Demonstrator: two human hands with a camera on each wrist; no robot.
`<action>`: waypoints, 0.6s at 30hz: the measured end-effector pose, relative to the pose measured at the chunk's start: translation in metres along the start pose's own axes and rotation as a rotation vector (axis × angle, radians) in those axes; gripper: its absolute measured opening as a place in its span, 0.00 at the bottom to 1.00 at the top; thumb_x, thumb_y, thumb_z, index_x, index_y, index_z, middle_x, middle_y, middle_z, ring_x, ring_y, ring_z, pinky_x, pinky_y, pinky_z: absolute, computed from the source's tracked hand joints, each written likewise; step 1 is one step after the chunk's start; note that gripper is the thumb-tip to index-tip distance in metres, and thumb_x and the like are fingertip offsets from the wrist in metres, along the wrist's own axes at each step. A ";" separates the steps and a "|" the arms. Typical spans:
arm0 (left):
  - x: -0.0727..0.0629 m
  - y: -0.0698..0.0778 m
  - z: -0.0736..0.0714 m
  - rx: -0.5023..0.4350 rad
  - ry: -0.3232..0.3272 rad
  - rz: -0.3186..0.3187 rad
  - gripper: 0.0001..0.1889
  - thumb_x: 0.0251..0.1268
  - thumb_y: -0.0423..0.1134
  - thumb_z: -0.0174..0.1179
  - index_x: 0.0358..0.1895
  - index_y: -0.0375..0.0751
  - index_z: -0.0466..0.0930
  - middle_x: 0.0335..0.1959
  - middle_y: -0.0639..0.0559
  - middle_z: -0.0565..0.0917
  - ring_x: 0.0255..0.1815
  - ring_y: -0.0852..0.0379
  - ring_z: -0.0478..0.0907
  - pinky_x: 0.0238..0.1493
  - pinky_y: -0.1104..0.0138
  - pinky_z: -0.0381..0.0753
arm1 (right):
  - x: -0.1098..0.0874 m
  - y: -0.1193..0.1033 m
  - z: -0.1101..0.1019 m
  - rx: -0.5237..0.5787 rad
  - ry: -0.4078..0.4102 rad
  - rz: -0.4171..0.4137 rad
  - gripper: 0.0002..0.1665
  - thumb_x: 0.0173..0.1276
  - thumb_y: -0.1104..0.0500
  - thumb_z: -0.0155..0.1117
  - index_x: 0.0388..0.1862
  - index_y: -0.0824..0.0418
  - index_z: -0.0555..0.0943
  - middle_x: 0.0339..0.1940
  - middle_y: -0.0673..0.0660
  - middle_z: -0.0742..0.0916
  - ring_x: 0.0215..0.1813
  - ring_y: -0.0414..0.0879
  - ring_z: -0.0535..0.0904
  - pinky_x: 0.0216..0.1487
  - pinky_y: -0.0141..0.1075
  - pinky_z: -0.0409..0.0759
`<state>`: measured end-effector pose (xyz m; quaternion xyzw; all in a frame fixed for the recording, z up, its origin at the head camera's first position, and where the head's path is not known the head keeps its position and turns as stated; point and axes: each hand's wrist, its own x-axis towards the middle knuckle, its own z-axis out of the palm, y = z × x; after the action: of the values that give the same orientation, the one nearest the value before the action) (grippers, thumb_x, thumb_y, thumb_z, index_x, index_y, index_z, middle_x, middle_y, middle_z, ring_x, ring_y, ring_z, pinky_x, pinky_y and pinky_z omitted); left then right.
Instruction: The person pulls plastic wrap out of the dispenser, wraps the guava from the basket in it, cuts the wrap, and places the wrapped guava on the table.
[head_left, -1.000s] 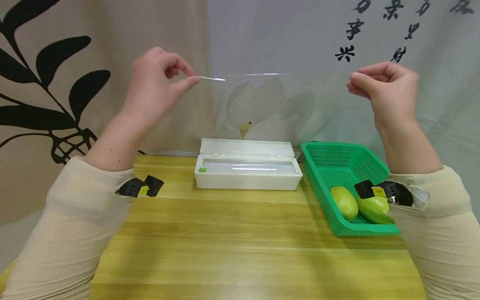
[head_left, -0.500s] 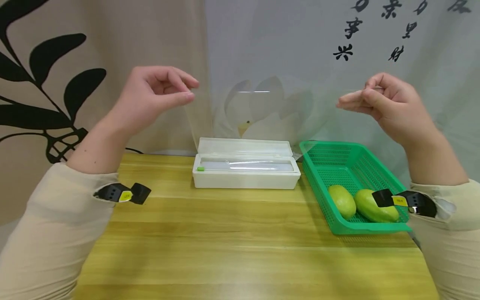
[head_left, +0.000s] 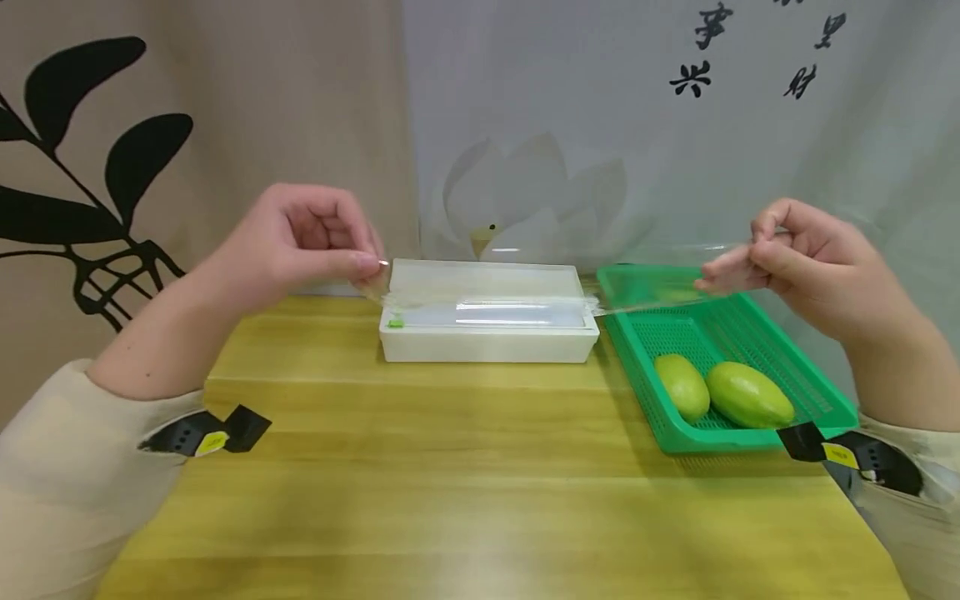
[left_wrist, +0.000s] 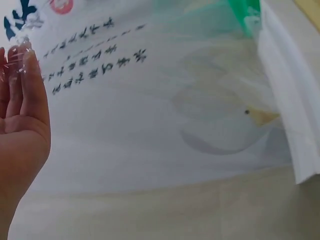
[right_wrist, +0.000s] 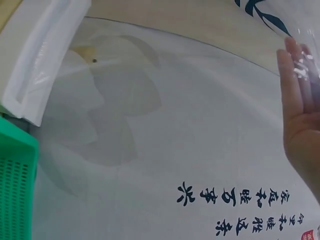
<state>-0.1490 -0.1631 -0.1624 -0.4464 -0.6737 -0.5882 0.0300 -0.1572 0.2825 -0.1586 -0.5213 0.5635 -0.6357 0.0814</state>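
Clear cling film point(head_left: 652, 271) runs between the two hands, passing over a long white film dispenser box point(head_left: 487, 347) with its lid raised. My left hand point(head_left: 300, 242) pinches one edge of the film with thumb and fingers, left of the box. On the other side my right hand point(head_left: 817, 262) grips the opposite edge, thumb against the fingers, above the green basket's far part. Shiny film lies across the fingers of the left hand point(left_wrist: 22, 110) and right hand point(right_wrist: 302, 115) in the wrist views. A small green slider point(head_left: 396, 322) sits at the box's left end.
A green plastic basket point(head_left: 723, 442) stands right of the box, holding two green fruits, one rounder fruit point(head_left: 681, 388) and one longer fruit point(head_left: 750, 395). Wood-grain tabletop point(head_left: 465, 467) spreads in front. A printed cloth point(head_left: 637, 108) hangs behind.
Both hands have come down and spread slightly apart, bringing the film lower, toward the box and the basket's back. The head view has shifted a little. Box and fruits stay put.
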 end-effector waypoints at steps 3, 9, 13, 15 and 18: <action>-0.012 -0.006 0.002 0.009 -0.142 -0.014 0.10 0.54 0.17 0.57 0.27 0.36 0.77 0.26 0.51 0.83 0.26 0.57 0.78 0.27 0.71 0.81 | -0.013 0.001 0.004 -0.011 -0.057 0.063 0.15 0.70 0.79 0.26 0.40 0.73 0.65 0.48 0.69 0.84 0.53 0.56 0.81 0.59 0.38 0.76; -0.036 -0.016 0.019 -0.020 -0.425 -0.056 0.14 0.53 0.18 0.58 0.29 0.45 0.78 0.28 0.52 0.83 0.29 0.58 0.79 0.28 0.66 0.80 | -0.045 0.009 0.011 -0.084 -0.203 0.199 0.23 0.70 0.79 0.30 0.59 0.73 0.66 0.54 0.61 0.83 0.58 0.50 0.79 0.62 0.31 0.72; -0.049 -0.027 0.035 -0.131 -0.563 -0.159 0.07 0.56 0.23 0.59 0.28 0.38 0.77 0.28 0.45 0.83 0.30 0.60 0.79 0.30 0.66 0.81 | -0.063 0.023 0.019 -0.089 -0.332 0.228 0.26 0.67 0.82 0.34 0.60 0.72 0.70 0.56 0.58 0.83 0.59 0.48 0.78 0.59 0.32 0.76; -0.056 -0.033 0.043 -0.173 -0.614 -0.231 0.05 0.57 0.24 0.59 0.27 0.37 0.76 0.28 0.41 0.83 0.32 0.60 0.80 0.31 0.67 0.82 | -0.071 0.031 0.025 -0.067 -0.382 0.248 0.28 0.64 0.84 0.37 0.58 0.70 0.73 0.56 0.57 0.82 0.59 0.48 0.78 0.58 0.34 0.77; -0.067 -0.045 0.053 -0.226 -0.682 -0.309 0.05 0.57 0.26 0.60 0.26 0.34 0.75 0.28 0.36 0.81 0.34 0.62 0.81 0.33 0.66 0.83 | -0.081 0.043 0.037 -0.064 -0.424 0.323 0.29 0.61 0.86 0.39 0.54 0.66 0.76 0.54 0.57 0.84 0.58 0.48 0.79 0.56 0.35 0.78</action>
<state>-0.1116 -0.1531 -0.2506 -0.5103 -0.6351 -0.4742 -0.3339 -0.1147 0.3000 -0.2455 -0.5484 0.6295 -0.4729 0.2815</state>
